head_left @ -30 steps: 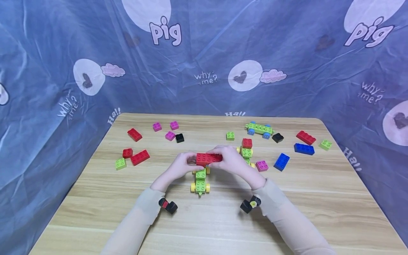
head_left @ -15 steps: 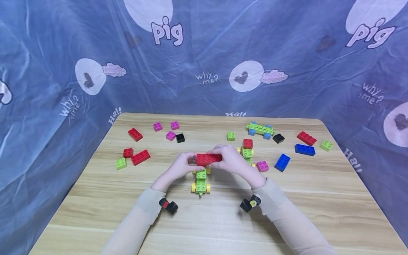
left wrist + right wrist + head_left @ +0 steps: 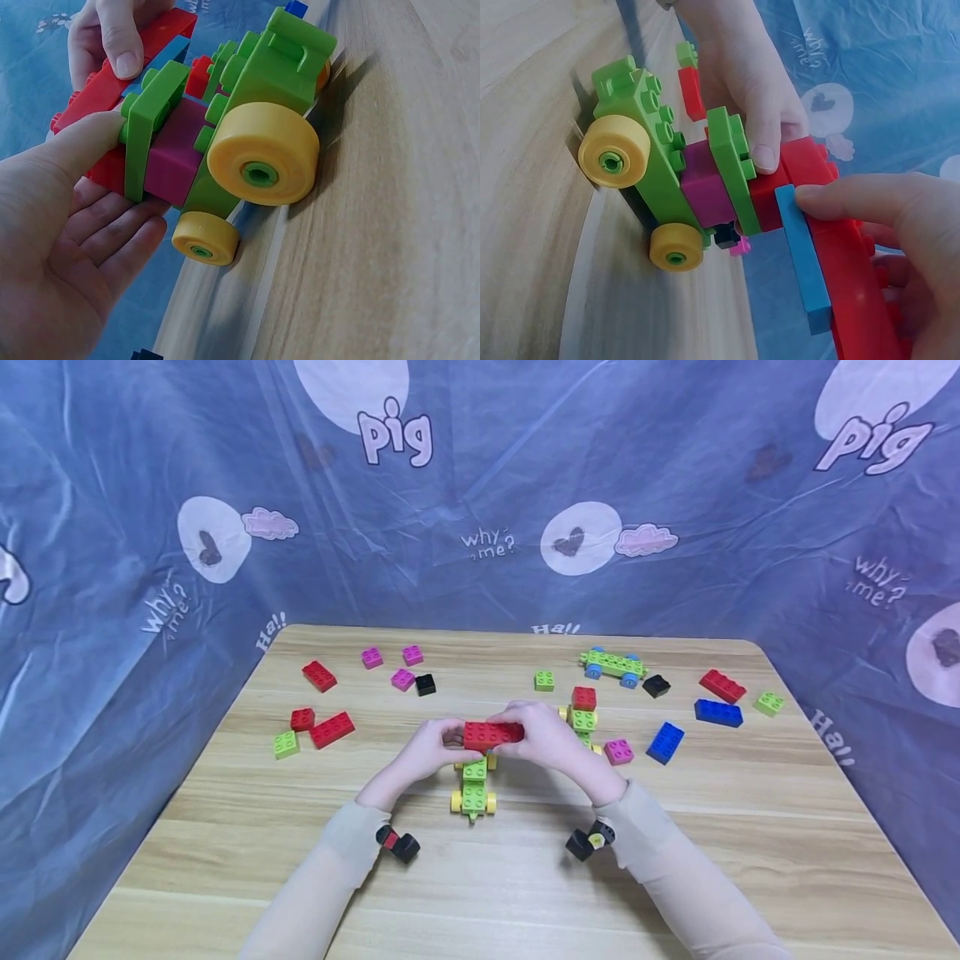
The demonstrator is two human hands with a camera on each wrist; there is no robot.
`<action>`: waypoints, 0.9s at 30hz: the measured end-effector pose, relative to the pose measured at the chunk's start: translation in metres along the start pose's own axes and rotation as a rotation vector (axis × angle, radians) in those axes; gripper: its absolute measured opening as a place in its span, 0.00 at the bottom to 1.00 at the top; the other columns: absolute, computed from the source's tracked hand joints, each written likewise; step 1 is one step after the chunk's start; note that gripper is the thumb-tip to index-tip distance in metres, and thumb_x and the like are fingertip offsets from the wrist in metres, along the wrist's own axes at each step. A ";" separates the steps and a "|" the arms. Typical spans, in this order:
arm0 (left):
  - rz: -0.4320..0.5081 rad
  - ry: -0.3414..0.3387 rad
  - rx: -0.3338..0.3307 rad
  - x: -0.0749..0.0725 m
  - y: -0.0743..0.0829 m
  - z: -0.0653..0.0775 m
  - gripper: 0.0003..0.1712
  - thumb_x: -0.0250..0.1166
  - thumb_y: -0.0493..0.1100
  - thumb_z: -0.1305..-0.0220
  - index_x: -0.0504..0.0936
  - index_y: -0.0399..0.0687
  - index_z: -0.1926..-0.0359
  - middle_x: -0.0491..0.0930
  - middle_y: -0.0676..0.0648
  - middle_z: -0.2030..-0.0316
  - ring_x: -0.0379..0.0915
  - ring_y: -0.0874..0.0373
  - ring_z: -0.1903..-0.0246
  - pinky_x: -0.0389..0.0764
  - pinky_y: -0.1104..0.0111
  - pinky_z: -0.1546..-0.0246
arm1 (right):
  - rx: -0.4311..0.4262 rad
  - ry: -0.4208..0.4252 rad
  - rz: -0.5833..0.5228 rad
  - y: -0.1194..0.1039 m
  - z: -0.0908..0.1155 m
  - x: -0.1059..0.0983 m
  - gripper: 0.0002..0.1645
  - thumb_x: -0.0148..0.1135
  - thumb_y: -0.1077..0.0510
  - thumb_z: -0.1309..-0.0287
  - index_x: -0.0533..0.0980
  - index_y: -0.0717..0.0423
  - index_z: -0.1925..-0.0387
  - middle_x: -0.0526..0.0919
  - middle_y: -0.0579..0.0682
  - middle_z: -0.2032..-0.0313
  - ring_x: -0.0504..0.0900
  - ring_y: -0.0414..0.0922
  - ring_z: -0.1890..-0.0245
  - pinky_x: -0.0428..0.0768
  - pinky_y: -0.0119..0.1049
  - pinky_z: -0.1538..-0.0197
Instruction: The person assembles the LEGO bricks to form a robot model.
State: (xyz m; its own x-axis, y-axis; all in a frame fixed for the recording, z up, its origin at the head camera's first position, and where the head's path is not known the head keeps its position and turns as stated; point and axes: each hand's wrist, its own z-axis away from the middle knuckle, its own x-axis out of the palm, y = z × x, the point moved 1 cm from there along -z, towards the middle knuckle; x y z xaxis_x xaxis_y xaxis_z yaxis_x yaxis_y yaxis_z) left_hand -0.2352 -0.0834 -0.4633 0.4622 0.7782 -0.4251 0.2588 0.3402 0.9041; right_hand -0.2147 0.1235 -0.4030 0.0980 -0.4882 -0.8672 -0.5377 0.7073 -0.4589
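Observation:
In the middle of the table stands a green wheeled base [image 3: 474, 799] with yellow wheels [image 3: 262, 154]. A magenta brick [image 3: 177, 152] sits on it, topped by a green plate [image 3: 731, 169] and red bricks [image 3: 482, 736]. A blue plate [image 3: 804, 259] lies along the underside of a long red brick [image 3: 853, 281] that juts out to the right. My left hand [image 3: 429, 752] pinches the stack, thumb by the green plate and fingers on the far side. With its thumb at the blue plate's edge, my right hand [image 3: 542, 737] grips the long red brick.
Close on the right is another green base [image 3: 583, 720] with a red brick [image 3: 583, 697] on it. A green base with blue wheels [image 3: 615, 663] stands farther back. Blue bricks [image 3: 665, 743] lie right; red bricks [image 3: 332, 730] and magenta bricks [image 3: 402, 679] lie left.

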 end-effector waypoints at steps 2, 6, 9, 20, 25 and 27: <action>0.002 -0.003 -0.003 0.000 0.001 0.000 0.21 0.73 0.44 0.46 0.82 0.42 0.52 0.85 0.45 0.57 0.82 0.55 0.55 0.79 0.62 0.48 | 0.003 -0.002 -0.004 0.000 0.001 -0.001 0.23 0.76 0.56 0.57 0.84 0.55 0.55 0.84 0.48 0.66 0.78 0.40 0.68 0.75 0.32 0.65; -0.001 -0.004 -0.005 0.001 0.001 0.000 0.21 0.73 0.44 0.46 0.81 0.41 0.52 0.85 0.45 0.57 0.82 0.55 0.56 0.79 0.63 0.49 | 0.001 -0.006 -0.011 -0.001 0.000 -0.002 0.23 0.76 0.56 0.57 0.83 0.55 0.55 0.85 0.48 0.64 0.79 0.40 0.67 0.77 0.33 0.64; -0.002 -0.001 -0.001 0.001 0.001 0.000 0.20 0.73 0.43 0.46 0.82 0.41 0.53 0.85 0.44 0.57 0.82 0.55 0.56 0.79 0.63 0.49 | 0.001 -0.012 -0.024 0.000 -0.002 -0.001 0.22 0.75 0.55 0.57 0.83 0.55 0.56 0.85 0.48 0.63 0.80 0.41 0.66 0.78 0.33 0.63; 0.014 0.006 0.038 0.000 -0.002 0.000 0.18 0.72 0.41 0.45 0.82 0.40 0.53 0.85 0.44 0.57 0.82 0.55 0.56 0.79 0.64 0.49 | -0.006 -0.050 -0.081 -0.007 -0.015 0.003 0.19 0.70 0.56 0.52 0.83 0.56 0.55 0.85 0.49 0.62 0.79 0.40 0.66 0.78 0.32 0.62; 0.007 0.007 0.037 0.000 -0.002 0.000 0.19 0.72 0.41 0.45 0.82 0.41 0.52 0.85 0.44 0.56 0.82 0.55 0.55 0.79 0.63 0.48 | -0.002 -0.060 -0.127 -0.008 -0.018 0.004 0.18 0.70 0.58 0.53 0.83 0.57 0.57 0.85 0.48 0.65 0.77 0.39 0.68 0.76 0.31 0.64; 0.011 0.005 0.030 0.000 -0.002 0.000 0.19 0.72 0.41 0.45 0.82 0.41 0.52 0.85 0.44 0.56 0.82 0.55 0.55 0.79 0.63 0.48 | 0.001 -0.067 -0.140 -0.008 -0.019 0.003 0.17 0.71 0.58 0.52 0.83 0.58 0.57 0.85 0.49 0.65 0.77 0.39 0.67 0.77 0.30 0.63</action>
State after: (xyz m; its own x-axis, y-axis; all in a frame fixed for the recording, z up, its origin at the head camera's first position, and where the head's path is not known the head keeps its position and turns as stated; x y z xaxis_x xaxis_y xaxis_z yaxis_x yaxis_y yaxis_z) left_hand -0.2359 -0.0842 -0.4647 0.4606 0.7847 -0.4149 0.2793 0.3155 0.9069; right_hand -0.2259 0.1064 -0.3983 0.2277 -0.5465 -0.8059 -0.5140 0.6355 -0.5762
